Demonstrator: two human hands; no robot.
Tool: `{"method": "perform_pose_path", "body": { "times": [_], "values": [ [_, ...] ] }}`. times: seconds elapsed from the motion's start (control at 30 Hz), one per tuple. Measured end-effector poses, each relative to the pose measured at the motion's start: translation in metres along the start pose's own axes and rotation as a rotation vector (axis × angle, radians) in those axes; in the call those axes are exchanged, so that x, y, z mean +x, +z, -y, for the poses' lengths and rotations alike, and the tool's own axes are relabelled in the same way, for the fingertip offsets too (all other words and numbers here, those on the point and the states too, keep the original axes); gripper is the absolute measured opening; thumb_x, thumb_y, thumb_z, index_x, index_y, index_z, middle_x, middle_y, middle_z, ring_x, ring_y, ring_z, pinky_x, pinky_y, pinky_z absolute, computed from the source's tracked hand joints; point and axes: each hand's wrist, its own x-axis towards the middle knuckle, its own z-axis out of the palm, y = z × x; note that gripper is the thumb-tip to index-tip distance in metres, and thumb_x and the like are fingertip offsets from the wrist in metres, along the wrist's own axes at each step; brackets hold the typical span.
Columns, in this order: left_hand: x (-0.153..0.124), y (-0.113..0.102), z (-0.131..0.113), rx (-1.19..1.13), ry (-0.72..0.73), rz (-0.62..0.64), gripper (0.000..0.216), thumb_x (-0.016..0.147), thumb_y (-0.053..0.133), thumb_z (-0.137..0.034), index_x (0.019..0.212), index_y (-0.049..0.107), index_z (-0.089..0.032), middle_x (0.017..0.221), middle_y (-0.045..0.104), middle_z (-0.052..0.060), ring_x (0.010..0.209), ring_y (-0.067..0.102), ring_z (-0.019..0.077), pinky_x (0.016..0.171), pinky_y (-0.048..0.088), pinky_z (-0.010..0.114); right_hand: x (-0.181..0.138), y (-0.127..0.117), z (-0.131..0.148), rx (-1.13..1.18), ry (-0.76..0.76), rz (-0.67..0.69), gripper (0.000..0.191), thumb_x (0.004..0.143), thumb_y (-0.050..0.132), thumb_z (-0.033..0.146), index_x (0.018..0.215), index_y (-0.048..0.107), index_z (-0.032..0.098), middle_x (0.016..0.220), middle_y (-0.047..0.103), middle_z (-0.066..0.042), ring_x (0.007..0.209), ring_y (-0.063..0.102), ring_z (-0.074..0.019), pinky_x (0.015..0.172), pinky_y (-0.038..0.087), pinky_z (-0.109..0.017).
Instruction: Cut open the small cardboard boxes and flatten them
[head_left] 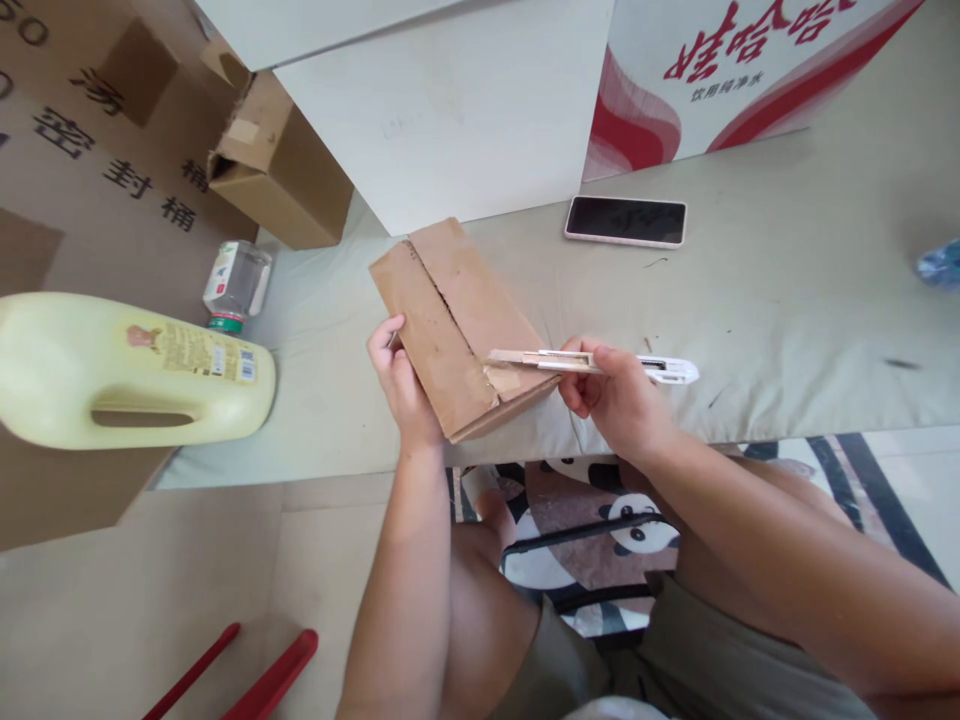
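A small brown cardboard box (pixel 457 320) lies tilted on a pale mat (pixel 787 330), its taped seam facing up. My left hand (pixel 401 385) grips the box's near left edge, fingers curled around it. My right hand (pixel 615 395) is closed on a white utility knife (pixel 600 364). The knife's tip rests on the tape at the box's near right corner.
A yellow jug (pixel 127 370) lies on its side at left, with a small clear bottle (pixel 236 285) behind it. Brown cartons (pixel 277 165), a white box (pixel 450 120) and a red-and-white carton (pixel 720 70) stand behind. A phone (pixel 625 220) lies on the mat. Red handles (pixel 255 680) show at bottom left.
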Motion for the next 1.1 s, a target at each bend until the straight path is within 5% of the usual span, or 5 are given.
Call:
{"method": "perform_pose_path", "body": {
  "times": [0.47, 0.67, 0.87, 1.0, 1.1],
  "values": [
    [-0.002, -0.001, 0.006, -0.162, 0.012, 0.036, 0.050, 0.080, 0.060, -0.064, 0.110, 0.059, -0.024, 0.110, 0.058, 0.005, 0.105, 0.058, 0.0199, 0.095, 0.046, 0.033, 0.001, -0.001, -0.001, -0.009, -0.040, -0.005, 0.026, 0.081, 0.050, 0.047, 0.076, 0.054, 0.021, 0.048, 0.048, 0.005, 0.042, 0.038, -0.0100, 0.044, 0.023, -0.027],
    [0.007, -0.010, 0.010, -0.112, 0.067, 0.062, 0.051, 0.068, 0.073, -0.057, 0.105, 0.058, -0.024, 0.109, 0.058, 0.004, 0.104, 0.056, 0.0199, 0.091, 0.045, 0.032, -0.001, -0.003, 0.005, -0.003, -0.113, -0.005, 0.019, 0.080, 0.051, 0.041, 0.082, 0.054, 0.022, 0.049, 0.050, 0.006, 0.043, 0.040, -0.0099, 0.043, 0.025, -0.025],
    [0.016, -0.016, 0.008, -0.181, -0.025, -0.024, 0.038, 0.064, 0.070, -0.044, 0.091, 0.054, -0.024, 0.104, 0.056, 0.002, 0.104, 0.054, 0.0193, 0.091, 0.043, 0.030, 0.000, -0.006, 0.009, 0.046, -0.273, -0.142, 0.031, 0.083, 0.049, 0.057, 0.084, 0.045, 0.026, 0.043, 0.042, 0.009, 0.035, 0.034, -0.0111, 0.039, 0.023, -0.026],
    [0.023, -0.024, 0.004, -0.273, -0.112, -0.127, 0.025, 0.059, 0.061, -0.027, 0.077, 0.044, -0.023, 0.094, 0.054, 0.001, 0.095, 0.054, 0.0166, 0.087, 0.042, 0.026, 0.005, -0.013, 0.000, -0.339, -0.319, -0.256, 0.023, 0.090, 0.051, 0.048, 0.098, 0.050, 0.026, 0.060, 0.056, 0.005, 0.045, 0.049, -0.0129, 0.046, 0.036, -0.027],
    [0.027, -0.033, 0.001, -0.282, -0.170, -0.143, 0.025, 0.057, 0.058, -0.025, 0.077, 0.043, -0.023, 0.091, 0.055, 0.001, 0.091, 0.054, 0.0164, 0.082, 0.043, 0.026, 0.010, -0.022, -0.007, -0.915, -0.343, -0.114, 0.027, 0.089, 0.056, 0.034, 0.114, 0.057, 0.025, 0.091, 0.067, -0.005, 0.073, 0.063, -0.0205, 0.063, 0.046, -0.033]
  ]
}}
